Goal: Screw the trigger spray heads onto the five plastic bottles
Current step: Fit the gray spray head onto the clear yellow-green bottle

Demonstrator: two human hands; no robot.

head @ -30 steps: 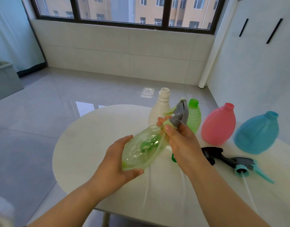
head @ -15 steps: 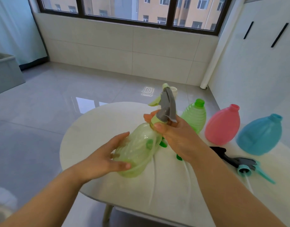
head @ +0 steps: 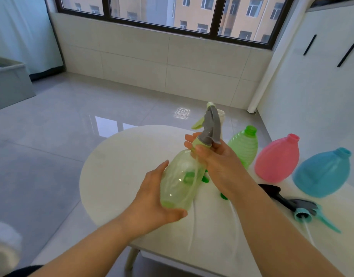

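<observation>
My left hand (head: 152, 198) cups the base of a clear pale-green bottle (head: 182, 176), held tilted above the white round table (head: 112, 156). My right hand (head: 218, 160) grips the collar of the grey and green trigger spray head (head: 211, 126) sitting on that bottle's neck. Behind stand a white bottle (head: 221, 114), mostly hidden, a ribbed green bottle (head: 245, 146), a pink bottle (head: 278, 158) and a blue bottle (head: 324, 172), all without heads. A black spray head (head: 272, 191) and a grey and teal spray head (head: 306, 210) lie on the table at the right.
Green parts of other spray heads (head: 224, 195) peek out under my right wrist, their clear tubes trailing toward the table's near edge. A white cabinet wall (head: 312, 86) stands close at the right. Grey tiled floor (head: 52, 146) lies left of the table.
The bottle has swung from lying nearly flat to more upright, its spray head now pointing up. My left hand has shifted lower on the bottle's base; my right hand stays on the collar.
</observation>
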